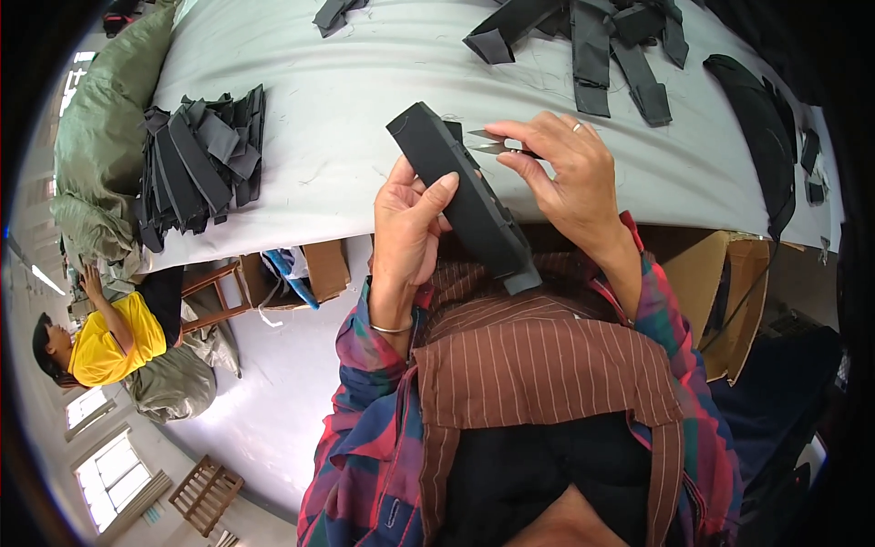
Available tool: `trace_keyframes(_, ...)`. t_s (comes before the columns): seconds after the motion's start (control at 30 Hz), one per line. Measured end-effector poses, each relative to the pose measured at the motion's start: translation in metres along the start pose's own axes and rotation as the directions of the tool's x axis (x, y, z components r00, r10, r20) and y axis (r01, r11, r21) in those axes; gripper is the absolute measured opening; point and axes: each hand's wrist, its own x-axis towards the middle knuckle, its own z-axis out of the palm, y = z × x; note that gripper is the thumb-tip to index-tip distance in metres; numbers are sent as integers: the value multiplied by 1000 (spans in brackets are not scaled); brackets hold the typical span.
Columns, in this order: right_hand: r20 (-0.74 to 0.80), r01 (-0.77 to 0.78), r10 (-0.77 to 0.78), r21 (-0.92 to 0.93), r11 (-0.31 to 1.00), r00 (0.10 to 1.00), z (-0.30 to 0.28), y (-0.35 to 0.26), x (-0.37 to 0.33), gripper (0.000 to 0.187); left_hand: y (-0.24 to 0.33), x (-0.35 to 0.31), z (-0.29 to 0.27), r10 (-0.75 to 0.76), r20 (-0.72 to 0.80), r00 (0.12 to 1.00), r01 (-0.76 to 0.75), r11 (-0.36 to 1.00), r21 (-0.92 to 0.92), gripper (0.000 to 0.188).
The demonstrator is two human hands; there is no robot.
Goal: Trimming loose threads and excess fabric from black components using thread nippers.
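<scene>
Pinching a long, stiff black fabric strap (465,196), left hand (406,228); right hand (570,178) clamped on thread snips (492,141).

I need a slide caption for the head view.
Left hand holds long black fabric strap; right hand holds small metal snips.

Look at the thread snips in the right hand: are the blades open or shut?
Open. The thread snips in the right hand show two silver tips parted in a narrow V beside the black fabric strap.

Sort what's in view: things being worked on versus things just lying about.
In use:
black fabric strap in left hand
thread snips in right hand

Lying about:
stack of black pieces
loose black straps
cardboard box
</scene>
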Motion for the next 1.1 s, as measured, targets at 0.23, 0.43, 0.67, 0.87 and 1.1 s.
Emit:
trace_keyframes(0.23, 10, 49, -48, -77, 996, 999, -1, -3, 2, 19, 0, -1, -3, -8, 23, 1000, 7, 999, 51, 40)
trace_keyframes(0.43, 10, 50, -50, -71, 996, 999, -1, -5, 1, 18, 1, -1, -3, -15, 24, 1000, 14, 999, 29, 42)
trace_keyframes(0.67, -3, 58, -58, -83, 995, 998, 1, -3, 1, 18, 6, -2, 4, -27, 43, 999, 27, 1000, 8, 45)
trace_keyframes(0.87, -10, 50, -50, -60, 997, 999, 8, -3, 0, 18, 6, -3, -1, -19, 37, 999, 18, 1000, 12, 46)
trace_keyframes(1.1, -10, 40, -41, -74, 996, 999, 12, -5, -3, 18, 4, -4, -3, -26, -1, 1000, 26, 1000, -3, 46)
